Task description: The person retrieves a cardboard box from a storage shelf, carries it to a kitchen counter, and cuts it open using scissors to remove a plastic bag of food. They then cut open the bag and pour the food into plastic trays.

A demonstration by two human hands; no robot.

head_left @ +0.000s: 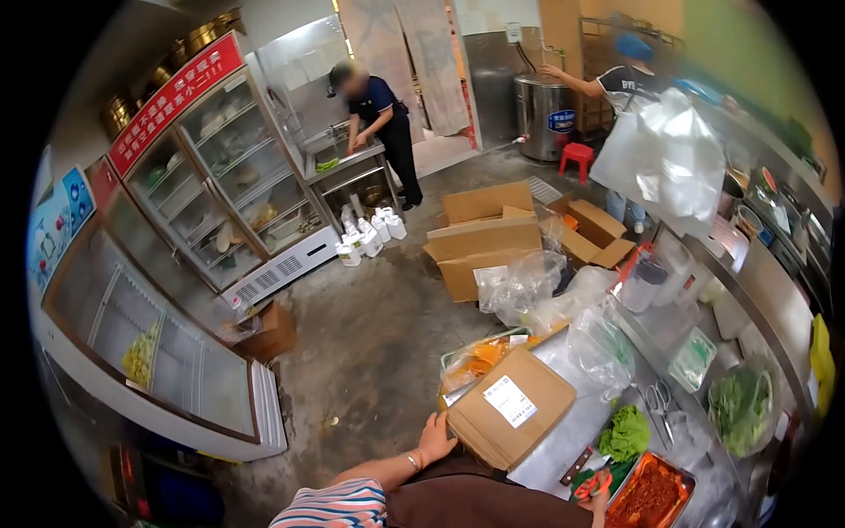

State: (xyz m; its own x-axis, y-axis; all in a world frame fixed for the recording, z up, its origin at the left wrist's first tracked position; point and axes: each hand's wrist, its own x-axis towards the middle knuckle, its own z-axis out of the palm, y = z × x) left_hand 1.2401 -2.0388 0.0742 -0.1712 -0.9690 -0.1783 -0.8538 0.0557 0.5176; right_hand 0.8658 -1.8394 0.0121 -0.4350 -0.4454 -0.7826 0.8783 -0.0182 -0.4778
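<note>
My left hand (435, 440) touches the left edge of a closed cardboard box (546, 378) with a white label, its fingers spread. The box rests at the near corner of the steel table (563, 466). At the lower right, my right hand (596, 495) is closed around the red handles of scissors (591, 483). Just above it lies a wooden-handled knife (577, 465), beside green lettuce (626, 433). To the right of this hand is a metal tray of red food (651, 495).
A person (376, 110) bends over a sink at the back; another (629, 84) stands near a steel boiler (543, 119). Open boxes (488, 233) and white jugs (370, 236) stand on the floor. Glass-door fridges (229, 167) line the left. Metal tongs (658, 405) lie on the table.
</note>
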